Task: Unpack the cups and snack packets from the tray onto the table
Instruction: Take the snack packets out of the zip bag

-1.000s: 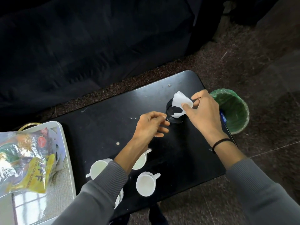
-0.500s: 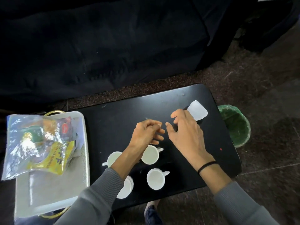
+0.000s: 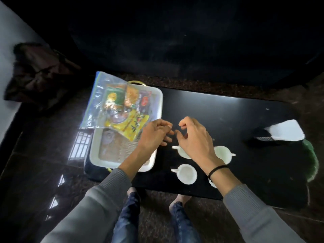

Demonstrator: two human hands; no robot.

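Snack bag (image 3: 121, 109): on tray (image 3: 158, 102), leftward
Nearer: left hand (image 3: 154, 135), beside its corner, slack, empty
Right hand (image 3: 194, 139): slack, empty

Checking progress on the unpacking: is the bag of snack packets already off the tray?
No, the clear bag of snack packets lies on the white tray, overhanging its left rim.

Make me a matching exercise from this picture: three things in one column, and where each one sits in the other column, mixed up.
Things:
1. bag of snack packets
2. white cups
3. green bin

Places:
A. on the floor past the right end of the table
B. lying across the far end of the tray
C. on the table, right of the tray

Pairs: 1-B; 2-C; 3-A
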